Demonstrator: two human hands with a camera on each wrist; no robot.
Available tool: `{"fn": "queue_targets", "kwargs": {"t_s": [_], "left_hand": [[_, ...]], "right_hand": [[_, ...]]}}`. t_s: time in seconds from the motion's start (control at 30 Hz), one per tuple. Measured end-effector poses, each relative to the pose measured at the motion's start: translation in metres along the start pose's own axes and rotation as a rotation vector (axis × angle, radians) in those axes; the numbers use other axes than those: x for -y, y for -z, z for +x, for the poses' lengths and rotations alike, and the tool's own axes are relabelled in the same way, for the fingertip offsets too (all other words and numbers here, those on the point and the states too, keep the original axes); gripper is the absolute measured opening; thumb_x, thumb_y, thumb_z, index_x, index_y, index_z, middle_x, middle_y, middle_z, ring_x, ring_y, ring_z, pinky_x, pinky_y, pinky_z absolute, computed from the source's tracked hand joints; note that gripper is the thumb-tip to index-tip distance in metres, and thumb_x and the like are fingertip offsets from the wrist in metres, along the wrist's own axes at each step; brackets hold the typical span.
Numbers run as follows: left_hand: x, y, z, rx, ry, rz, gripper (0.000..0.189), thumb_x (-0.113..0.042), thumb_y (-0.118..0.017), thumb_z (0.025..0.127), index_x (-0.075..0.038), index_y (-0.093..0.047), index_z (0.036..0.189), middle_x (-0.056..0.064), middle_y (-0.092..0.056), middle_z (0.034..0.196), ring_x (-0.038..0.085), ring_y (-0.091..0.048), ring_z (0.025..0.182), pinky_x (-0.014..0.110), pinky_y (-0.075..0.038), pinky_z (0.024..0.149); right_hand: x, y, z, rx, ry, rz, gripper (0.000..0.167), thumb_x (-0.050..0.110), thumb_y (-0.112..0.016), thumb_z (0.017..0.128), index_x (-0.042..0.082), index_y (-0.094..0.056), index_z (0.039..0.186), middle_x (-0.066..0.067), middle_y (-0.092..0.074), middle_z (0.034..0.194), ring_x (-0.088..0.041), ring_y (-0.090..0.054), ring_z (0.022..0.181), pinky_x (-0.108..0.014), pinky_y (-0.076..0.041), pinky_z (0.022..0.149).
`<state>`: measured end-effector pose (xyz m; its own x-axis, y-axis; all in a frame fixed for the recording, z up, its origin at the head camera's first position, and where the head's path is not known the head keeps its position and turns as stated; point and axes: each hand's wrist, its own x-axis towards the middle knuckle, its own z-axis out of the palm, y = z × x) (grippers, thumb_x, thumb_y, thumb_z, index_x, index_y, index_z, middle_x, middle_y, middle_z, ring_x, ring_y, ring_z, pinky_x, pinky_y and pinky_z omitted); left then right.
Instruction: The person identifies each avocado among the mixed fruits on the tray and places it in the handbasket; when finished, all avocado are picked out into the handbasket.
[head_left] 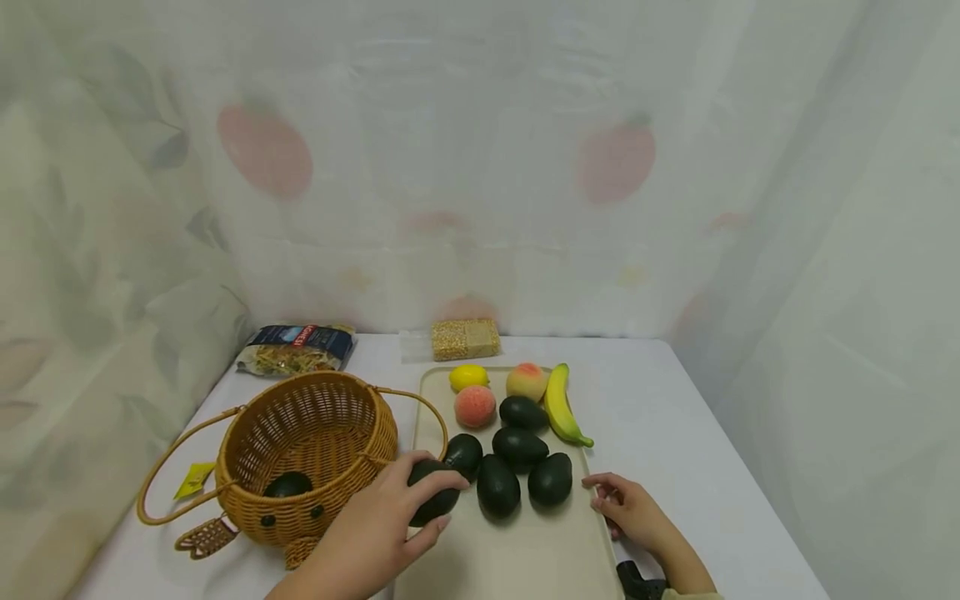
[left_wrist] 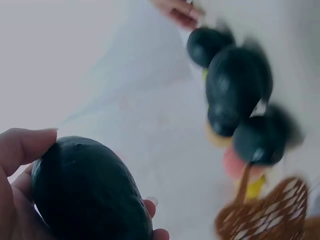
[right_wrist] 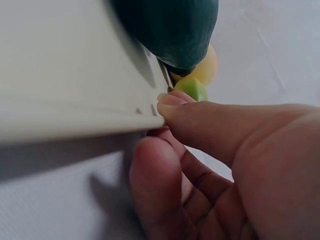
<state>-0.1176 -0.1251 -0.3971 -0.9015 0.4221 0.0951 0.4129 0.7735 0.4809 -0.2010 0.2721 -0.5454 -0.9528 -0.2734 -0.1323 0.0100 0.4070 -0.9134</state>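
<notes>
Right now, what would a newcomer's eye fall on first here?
Likely the dark avocados, clustered on the pale tray, with a yellow banana at its right edge. Next comes the left hand, its fingers around another avocado, just right of the wicker basket.

Avocados (head_left: 498, 487) on tray (head_left: 525, 560), basket (head_left: 337, 402) at left

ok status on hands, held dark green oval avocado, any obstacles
Left hand gripping avocado near brown wicker basket. Right hand pinching beige rectangular tray's rim. Basket's curved handle might obstruct.
</notes>
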Motion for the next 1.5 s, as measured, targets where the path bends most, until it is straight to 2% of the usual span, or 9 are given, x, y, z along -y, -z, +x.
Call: {"fn": "queue_targets", "kwargs": {"t_s": [0.2, 0.33, 0.47, 0.6, 0.8, 0.97, 1.2, 1.33, 1.5], "left_hand": [[0.007, 0.033, -0.006, -0.187, 0.033, 0.088, 0.047, -0.032, -0.077, 0.098, -0.050, -0.057, 0.137, 0.000, -0.050, 0.135, 0.017, -0.058, 0.108, 0.041, -0.055, 0.079], [0.023, 0.053, -0.007, -0.227, 0.075, 0.079, 0.045, -0.029, -0.073, 0.101, -0.039, -0.056, 0.142, 0.008, -0.049, 0.137, 0.021, -0.062, 0.100, 0.041, -0.053, 0.074], [0.041, 0.067, -0.007, -0.207, 0.159, 0.054, 0.046, -0.031, -0.066, 0.105, -0.035, -0.049, 0.148, 0.017, -0.044, 0.141, 0.030, -0.064, 0.100, 0.046, -0.054, 0.072], [0.060, 0.075, -0.009, -0.180, 0.238, 0.025, 0.049, -0.034, -0.059, 0.108, -0.032, -0.042, 0.154, 0.024, -0.039, 0.143, 0.042, -0.061, 0.109, 0.053, -0.055, 0.076], [0.085, 0.083, -0.007, -0.174, 0.296, -0.010, 0.054, -0.039, -0.058, 0.109, -0.025, -0.037, 0.156, 0.033, -0.032, 0.142, 0.042, -0.064, 0.094, 0.046, -0.055, 0.064], [0.104, 0.085, -0.005, -0.166, 0.304, 0.053, 0.052, -0.034, -0.063, 0.107, -0.021, -0.041, 0.152, 0.038, -0.036, 0.138, 0.048, -0.064, 0.094, 0.052, -0.055, 0.065], [0.129, 0.079, -0.006, -0.181, 0.213, 0.208, 0.045, -0.025, -0.073, 0.101, -0.015, -0.055, 0.141, 0.032, -0.058, 0.119, 0.053, -0.059, 0.107, 0.066, -0.048, 0.080], [0.141, 0.078, -0.005, -0.114, 0.234, 0.213, 0.043, -0.024, -0.074, 0.100, -0.016, -0.056, 0.138, 0.031, -0.060, 0.118, 0.047, -0.064, 0.095, 0.057, -0.051, 0.068], [0.152, 0.076, -0.003, 0.022, 0.294, 0.180, 0.044, -0.028, -0.075, 0.099, -0.019, -0.053, 0.137, 0.029, -0.058, 0.114, 0.033, -0.062, 0.077, 0.051, -0.051, 0.062]], "right_hand": [[-0.002, 0.001, 0.002, 0.003, 0.022, -0.011, 0.031, 0.004, -0.069, 0.100, -0.004, -0.065, 0.129, -0.006, -0.053, 0.092, -0.012, -0.052, 0.054, -0.025, -0.046, 0.050], [-0.002, 0.001, 0.002, 0.002, 0.019, -0.010, 0.031, 0.004, -0.069, 0.100, -0.004, -0.065, 0.129, -0.006, -0.053, 0.091, -0.012, -0.052, 0.053, -0.025, -0.046, 0.050], [-0.002, 0.001, 0.002, 0.003, 0.001, -0.012, 0.030, 0.005, -0.069, 0.100, -0.003, -0.066, 0.129, -0.006, -0.053, 0.092, -0.013, -0.052, 0.054, -0.025, -0.046, 0.050], [-0.003, 0.002, 0.003, 0.012, -0.001, -0.016, 0.030, 0.005, -0.069, 0.100, -0.002, -0.066, 0.129, -0.006, -0.052, 0.092, -0.013, -0.051, 0.055, -0.025, -0.046, 0.051], [-0.003, 0.001, 0.003, 0.016, 0.006, -0.004, 0.031, 0.004, -0.069, 0.100, -0.004, -0.065, 0.130, -0.007, -0.052, 0.092, -0.014, -0.051, 0.055, -0.024, -0.046, 0.050], [-0.002, 0.001, 0.004, 0.004, -0.006, -0.017, 0.030, 0.004, -0.069, 0.100, -0.002, -0.067, 0.129, -0.006, -0.053, 0.092, -0.013, -0.051, 0.055, -0.024, -0.046, 0.051], [-0.002, 0.001, 0.004, 0.007, 0.004, -0.028, 0.030, 0.004, -0.069, 0.100, -0.002, -0.067, 0.129, -0.006, -0.053, 0.091, -0.012, -0.051, 0.056, -0.024, -0.046, 0.051], [-0.002, 0.001, 0.004, 0.010, 0.009, -0.028, 0.030, 0.005, -0.069, 0.100, -0.001, -0.067, 0.129, -0.006, -0.053, 0.092, -0.012, -0.051, 0.057, -0.025, -0.047, 0.051], [-0.002, 0.001, 0.004, 0.003, -0.006, -0.033, 0.030, 0.005, -0.070, 0.100, -0.001, -0.067, 0.129, -0.006, -0.052, 0.092, -0.013, -0.051, 0.057, -0.025, -0.047, 0.051]]}}
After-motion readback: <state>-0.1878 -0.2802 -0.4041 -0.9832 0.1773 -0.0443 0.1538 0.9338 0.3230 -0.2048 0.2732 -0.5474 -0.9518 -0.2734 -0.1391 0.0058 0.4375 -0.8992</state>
